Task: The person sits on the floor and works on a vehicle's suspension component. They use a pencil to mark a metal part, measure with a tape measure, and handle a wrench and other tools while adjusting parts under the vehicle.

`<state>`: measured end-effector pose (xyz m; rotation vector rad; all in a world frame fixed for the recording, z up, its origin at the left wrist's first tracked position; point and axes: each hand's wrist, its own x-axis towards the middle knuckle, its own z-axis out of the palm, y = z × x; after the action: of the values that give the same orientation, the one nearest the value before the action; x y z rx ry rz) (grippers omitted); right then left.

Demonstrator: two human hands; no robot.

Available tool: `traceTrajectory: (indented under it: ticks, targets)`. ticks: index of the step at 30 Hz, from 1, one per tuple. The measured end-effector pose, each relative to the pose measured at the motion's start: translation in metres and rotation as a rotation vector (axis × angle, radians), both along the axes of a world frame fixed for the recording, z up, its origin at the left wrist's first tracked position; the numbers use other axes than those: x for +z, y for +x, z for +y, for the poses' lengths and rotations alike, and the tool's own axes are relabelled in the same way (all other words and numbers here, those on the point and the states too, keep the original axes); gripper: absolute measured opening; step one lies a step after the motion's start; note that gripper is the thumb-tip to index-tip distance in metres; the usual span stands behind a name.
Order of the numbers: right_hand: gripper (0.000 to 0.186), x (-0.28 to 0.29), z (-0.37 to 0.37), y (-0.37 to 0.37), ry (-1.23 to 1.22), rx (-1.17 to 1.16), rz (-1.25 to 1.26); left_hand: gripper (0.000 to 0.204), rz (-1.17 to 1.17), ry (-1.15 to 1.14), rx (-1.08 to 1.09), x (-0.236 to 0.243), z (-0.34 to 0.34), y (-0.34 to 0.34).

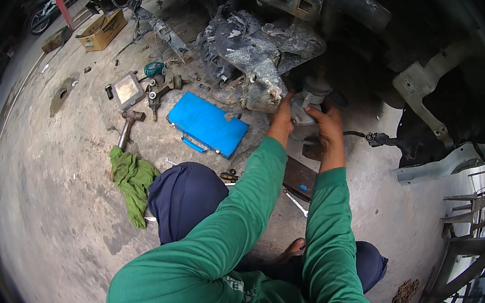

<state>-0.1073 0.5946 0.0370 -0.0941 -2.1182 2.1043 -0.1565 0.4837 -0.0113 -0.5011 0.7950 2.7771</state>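
My left hand (282,117) and my right hand (326,123) are closed round a grey metal part (309,102) with a rounded top, one on each side of it, beside a corroded, dirty casting (264,86) on the vehicle. Dark shadow hides what lies behind the part. Below my hands are a dark flat object (299,175) and a wrench (296,203) on the floor. A blue tool case (204,121) lies to the left, near a dark cable end (374,139) on the opposite side.
On the concrete floor (58,162) lie a hammer (129,125), a green cloth (132,184), a silver box (127,91) and loose parts. A cardboard box (101,30) stands farther left. A hanging bracket (415,84) and a plastic chair (482,206) are at right. My knees bracket my arms.
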Motion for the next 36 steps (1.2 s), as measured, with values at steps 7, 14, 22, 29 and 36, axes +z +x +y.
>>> traceTrajectory:
  ticks: [7,14,22,29,36]
  targets:
    - [0.058,-0.004,-0.001,-0.004,0.023,0.015,-0.017,0.041,0.044,0.122,-0.113,-0.032,0.002,-0.020]
    - [0.059,-0.007,0.013,0.003,0.036,-0.022,0.029,0.045,0.021,0.045,0.030,-0.043,0.030,-0.022]
    - [0.058,0.019,0.020,0.003,0.483,0.035,-0.121,0.043,0.077,0.060,-0.022,-0.047,0.014,-0.032]
    - [0.030,0.205,0.004,0.123,0.666,0.211,0.056,0.050,-0.015,0.058,0.022,-0.017,0.003,-0.015]
    - [0.033,0.270,-0.018,0.201,0.718,0.148,0.965,0.050,0.039,0.024,0.042,-0.002,-0.003,-0.006]
